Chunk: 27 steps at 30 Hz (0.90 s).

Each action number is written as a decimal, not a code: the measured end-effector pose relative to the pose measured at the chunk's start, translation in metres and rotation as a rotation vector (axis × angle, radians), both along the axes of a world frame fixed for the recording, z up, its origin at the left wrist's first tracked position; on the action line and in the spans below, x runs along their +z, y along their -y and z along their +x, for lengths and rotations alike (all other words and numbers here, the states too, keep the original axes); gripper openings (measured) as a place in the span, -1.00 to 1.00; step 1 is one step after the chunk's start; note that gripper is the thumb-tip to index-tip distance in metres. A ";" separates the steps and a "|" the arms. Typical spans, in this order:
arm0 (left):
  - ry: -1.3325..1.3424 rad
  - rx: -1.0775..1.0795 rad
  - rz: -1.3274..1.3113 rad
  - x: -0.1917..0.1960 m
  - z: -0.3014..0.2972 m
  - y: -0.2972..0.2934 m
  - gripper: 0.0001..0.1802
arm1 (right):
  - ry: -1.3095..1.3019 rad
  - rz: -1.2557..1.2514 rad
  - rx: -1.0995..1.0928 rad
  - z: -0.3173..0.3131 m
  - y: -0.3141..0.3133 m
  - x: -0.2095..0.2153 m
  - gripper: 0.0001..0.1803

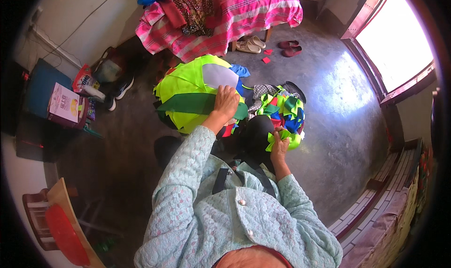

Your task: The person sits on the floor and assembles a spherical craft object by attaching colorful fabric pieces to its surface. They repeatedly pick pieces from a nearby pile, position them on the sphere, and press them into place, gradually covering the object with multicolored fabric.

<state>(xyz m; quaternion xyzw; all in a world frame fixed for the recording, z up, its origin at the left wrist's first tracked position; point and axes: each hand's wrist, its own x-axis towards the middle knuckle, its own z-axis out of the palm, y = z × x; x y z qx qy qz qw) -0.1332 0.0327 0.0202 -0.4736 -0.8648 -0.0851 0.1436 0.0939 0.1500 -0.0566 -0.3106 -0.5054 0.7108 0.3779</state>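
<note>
In front of my knees is a large rounded heap of cloth pieces [181,87], mostly neon yellow-green. A dark green cloth strip [188,103] lies across it, with a grey cloth piece [218,75] above. My left hand [227,101] has its fingers curled down at the strip's right part, gripping the cloth; its fingertips are partly hidden. Lower and to the right, my right hand [280,145] pinches a lime green cloth scrap [294,140]. Just beyond that hand sits a smaller pile of scraps [282,109] in green, blue and red.
A bed with a pink plaid cover [256,7] stands ahead. Beige shoes [250,45], dark red shoes [290,48] and red scraps [267,60] are on the floor. A box [65,103] and sneakers [123,88] are left, near a wooden chair [58,221]. Right is a bright doorway [394,38].
</note>
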 end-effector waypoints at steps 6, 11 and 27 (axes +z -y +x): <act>0.436 -0.049 0.324 0.024 -0.015 0.003 -0.89 | 0.010 0.022 -0.012 0.001 0.001 0.000 -0.91; 0.497 0.226 0.791 0.036 -0.060 0.032 -0.80 | 0.015 0.034 -0.006 0.000 0.001 0.002 -0.92; 0.346 0.656 0.778 -0.041 -0.063 0.215 -0.63 | 0.049 0.027 0.031 -0.001 0.001 0.002 -0.92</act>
